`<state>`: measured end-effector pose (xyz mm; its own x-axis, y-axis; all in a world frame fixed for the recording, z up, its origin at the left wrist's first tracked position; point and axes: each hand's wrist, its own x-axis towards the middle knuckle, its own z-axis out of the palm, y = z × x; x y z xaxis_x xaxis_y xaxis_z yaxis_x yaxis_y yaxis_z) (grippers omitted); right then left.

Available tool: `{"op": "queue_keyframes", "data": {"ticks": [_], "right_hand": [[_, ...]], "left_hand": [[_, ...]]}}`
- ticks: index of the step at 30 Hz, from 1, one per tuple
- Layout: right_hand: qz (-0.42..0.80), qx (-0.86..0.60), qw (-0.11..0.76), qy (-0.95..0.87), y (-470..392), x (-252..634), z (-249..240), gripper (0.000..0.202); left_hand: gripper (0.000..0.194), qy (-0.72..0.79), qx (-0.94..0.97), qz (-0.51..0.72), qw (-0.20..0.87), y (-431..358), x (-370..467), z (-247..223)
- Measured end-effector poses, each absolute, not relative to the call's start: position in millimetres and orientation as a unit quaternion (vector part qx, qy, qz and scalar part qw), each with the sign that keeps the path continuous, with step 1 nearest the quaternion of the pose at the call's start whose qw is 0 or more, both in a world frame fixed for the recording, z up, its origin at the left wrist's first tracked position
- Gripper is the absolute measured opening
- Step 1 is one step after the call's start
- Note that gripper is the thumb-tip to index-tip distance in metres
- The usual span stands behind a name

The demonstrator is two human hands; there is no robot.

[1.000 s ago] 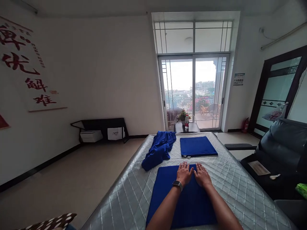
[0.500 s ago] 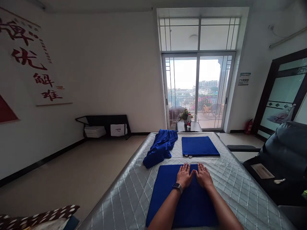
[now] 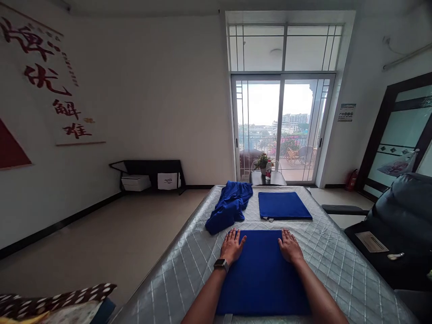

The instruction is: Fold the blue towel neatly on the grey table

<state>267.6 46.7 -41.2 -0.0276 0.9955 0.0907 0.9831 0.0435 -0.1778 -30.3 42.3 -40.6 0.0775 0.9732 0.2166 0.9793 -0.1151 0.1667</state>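
A flat blue folded cloth (image 3: 261,274) lies in front of me on a silver quilted cover (image 3: 178,270). My left hand (image 3: 232,246), with a watch (image 3: 221,264) at its wrist, rests flat on the cloth's far left corner, fingers stretched out. On the far right corner my right hand (image 3: 289,246) lies flat too, its thumb apart from the fingers. Beyond them is a second flat blue cloth (image 3: 285,205) with small white tags at its near edge. A crumpled blue cloth (image 3: 230,207) sits to its left.
A dark armchair (image 3: 401,225) stands at the right, holding a card (image 3: 371,242) and a small white object (image 3: 395,256). Past the far edge, a small table (image 3: 266,179) bears a plant (image 3: 262,162) and a bottle (image 3: 268,170). A black rack (image 3: 151,168) is along the wall.
My hands have moved apart, from thumbs nearly touching mid-cloth to opposite far corners. The left hand slid left, the right slightly right. The view shifted a little.
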Motion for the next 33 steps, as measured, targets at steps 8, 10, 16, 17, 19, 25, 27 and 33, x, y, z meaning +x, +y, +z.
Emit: {"op": "queue_keyframes", "data": {"ticks": [8, 10, 16, 17, 19, 25, 27, 33], "right_hand": [[0.028, -0.694, 0.086, -0.714, 46.3, 265.9, -40.2, 0.069], [0.027, -0.694, 0.083, -0.715, 46.2, 265.7, -39.6, 0.070], [0.033, -0.696, 0.076, -0.714, 47.1, 265.1, -39.0, 0.071], [0.035, -0.696, 0.074, -0.713, 47.5, 265.1, -39.2, 0.071], [0.040, -0.696, 0.071, -0.713, 48.4, 265.7, -39.7, 0.071], [0.064, -0.688, 0.071, -0.719, 53.6, 270.5, -37.9, 0.071], [0.075, -0.683, 0.075, -0.723, 58.0, 272.8, -33.5, 0.070], [0.088, -0.678, 0.108, -0.722, 77.1, 283.5, -10.6, 0.055]], "left_hand": [[0.079, -0.675, -0.724, -0.141, 0.015, 41.6, -37.8, -41.9], [0.079, -0.677, -0.722, -0.141, 0.014, 41.6, -37.5, -42.1], [0.077, -0.680, -0.719, -0.147, 0.015, 41.7, -38.3, -43.9], [0.078, -0.680, -0.718, -0.147, 0.015, 41.9, -38.3, -44.3], [0.078, -0.680, -0.718, -0.146, 0.016, 42.3, -38.1, -44.9], [0.078, -0.681, -0.718, -0.141, 0.018, 42.1, -37.4, -45.3], [0.077, -0.681, -0.718, -0.139, 0.017, 41.2, -37.0, -44.4], [0.076, -0.680, -0.719, -0.140, 0.020, 37.6, -35.8, -38.6]]}}
